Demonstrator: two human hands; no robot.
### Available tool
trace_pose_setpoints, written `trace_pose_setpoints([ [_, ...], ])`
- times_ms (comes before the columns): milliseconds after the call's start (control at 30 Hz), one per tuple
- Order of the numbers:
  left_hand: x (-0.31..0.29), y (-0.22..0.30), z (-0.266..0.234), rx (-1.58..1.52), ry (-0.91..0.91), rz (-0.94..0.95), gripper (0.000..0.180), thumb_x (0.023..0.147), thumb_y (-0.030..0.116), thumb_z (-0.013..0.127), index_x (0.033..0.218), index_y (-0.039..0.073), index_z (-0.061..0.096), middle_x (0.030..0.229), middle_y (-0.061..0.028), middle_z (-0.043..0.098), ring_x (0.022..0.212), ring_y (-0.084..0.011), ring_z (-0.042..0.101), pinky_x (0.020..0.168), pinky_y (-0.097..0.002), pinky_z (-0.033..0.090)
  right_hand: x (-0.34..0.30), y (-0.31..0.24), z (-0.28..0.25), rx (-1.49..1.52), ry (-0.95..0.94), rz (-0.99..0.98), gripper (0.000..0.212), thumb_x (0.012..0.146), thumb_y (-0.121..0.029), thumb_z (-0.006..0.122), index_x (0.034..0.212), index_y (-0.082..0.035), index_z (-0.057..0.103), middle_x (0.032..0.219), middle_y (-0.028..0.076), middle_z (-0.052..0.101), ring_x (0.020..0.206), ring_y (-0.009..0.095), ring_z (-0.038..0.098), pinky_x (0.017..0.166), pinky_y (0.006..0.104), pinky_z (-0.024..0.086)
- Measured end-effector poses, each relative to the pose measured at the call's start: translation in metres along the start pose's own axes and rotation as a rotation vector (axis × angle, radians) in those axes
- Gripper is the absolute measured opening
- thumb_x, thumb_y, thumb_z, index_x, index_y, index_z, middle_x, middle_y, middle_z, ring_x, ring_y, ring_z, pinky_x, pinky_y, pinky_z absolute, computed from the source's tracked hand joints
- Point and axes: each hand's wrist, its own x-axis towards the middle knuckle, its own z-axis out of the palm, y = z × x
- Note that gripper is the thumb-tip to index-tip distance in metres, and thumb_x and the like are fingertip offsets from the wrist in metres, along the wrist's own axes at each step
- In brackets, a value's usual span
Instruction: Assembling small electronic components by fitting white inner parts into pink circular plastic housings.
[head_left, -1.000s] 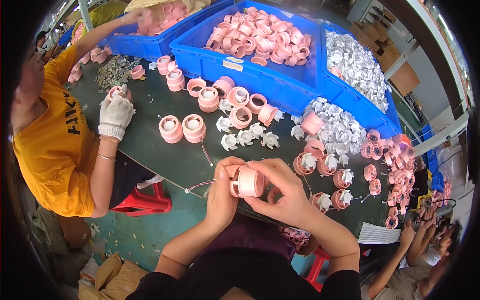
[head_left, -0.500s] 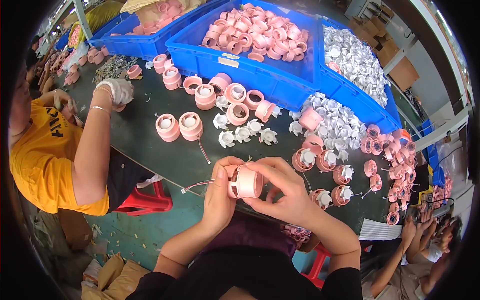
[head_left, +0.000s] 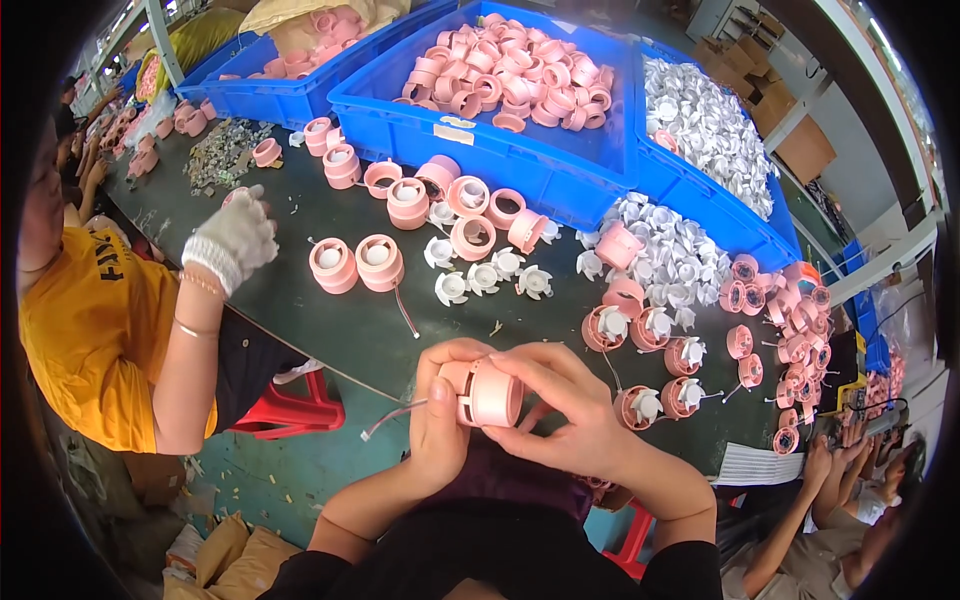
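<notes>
Co-worker's gloved hand [head_left: 232, 240] drew back from the pile [head_left: 222, 155] while my left hand [head_left: 438, 425] and right hand [head_left: 572, 405] stayed clamped around the pink cup [head_left: 492, 393], keeping it by the table [head_left: 350, 340] edge.

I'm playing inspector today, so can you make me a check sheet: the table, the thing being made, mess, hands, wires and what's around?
Surface: dark green table, with loose white fan wheels on it
Job's things: pink housing, held above the near edge
Clutter: small greyish pieces heaped at far left; paper sheet at right
Hands: left hand and right hand both hold the housing
Cables: thin cable sticks out leftward from the housing
Surroundings: blue bins behind; co-worker's gloved hand and red stool at left
</notes>
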Motion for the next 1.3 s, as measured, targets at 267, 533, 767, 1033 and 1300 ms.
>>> trace_pose_setpoints([
  [267, -0.001, 0.004, -0.001, 0.061, -0.047, 0.092, 0.036, 0.1, 0.033, 0.029, 0.113, 0.0, 0.039, 0.114, -0.0171, 0.046, 0.099, -0.0198, 0.051, 0.085, -0.0327, 0.044, -0.004, -0.009, 0.001, -0.053, 0.019, -0.042, 0.059, 0.067, -0.003, 0.078, 0.121, -0.001, 0.055, 0.112, 0.014, 0.053, 0.092, 0.018, 0.06, 0.06, 0.0231, 0.056],
  [533, -0.002, 0.005, 0.002, 0.055, -0.03, 0.068, 0.043, 0.1, 0.038, 0.027, 0.114, 0.0, 0.04, 0.121, -0.0202, 0.046, 0.104, -0.0226, 0.051, 0.09, -0.0349, 0.043, -0.004, -0.009, 0.005, -0.078, 0.046, -0.075, 0.057, 0.066, -0.006, 0.078, 0.118, 0.002, 0.056, 0.109, 0.016, 0.056, 0.093, 0.024, 0.061, 0.077, 0.0313, 0.051],
  [767, -0.005, 0.0, 0.005, 0.096, 0.008, 0.099, 0.049, 0.099, 0.045, 0.02, 0.114, 0.002, 0.04, 0.119, -0.0226, 0.049, 0.106, -0.0297, 0.054, 0.092, -0.0408, 0.045, -0.006, -0.006, 0.006, -0.132, 0.024, -0.141, 0.056, 0.067, -0.006, 0.078, 0.116, 0.005, 0.055, 0.112, 0.017, 0.057, 0.096, 0.027, 0.061, 0.079, 0.0323, 0.051],
  [1033, -0.008, 0.002, 0.002, 0.177, -0.061, 0.152, 0.05, 0.099, 0.044, 0.02, 0.113, 0.001, 0.04, 0.115, -0.0222, 0.05, 0.103, -0.0297, 0.055, 0.09, -0.0399, 0.044, -0.011, -0.009, 0.007, -0.154, 0.039, -0.224, 0.053, 0.072, -0.008, 0.075, 0.117, 0.007, 0.052, 0.111, 0.019, 0.055, 0.093, 0.032, 0.062, 0.074, 0.0345, 0.055],
  [1300, 0.016, 0.003, -0.004, 0.074, -0.173, -0.055, 0.059, 0.085, 0.03, 0.061, 0.128, -0.002, 0.036, 0.127, -0.0182, 0.048, 0.109, -0.0214, 0.052, 0.092, -0.0343, 0.043, -0.011, 0.008, 0.013, -0.234, 0.099, -0.11, 0.058, 0.068, -0.007, 0.078, 0.118, 0.007, 0.051, 0.111, 0.02, 0.056, 0.096, 0.031, 0.06, 0.078, 0.0353, 0.051],
])
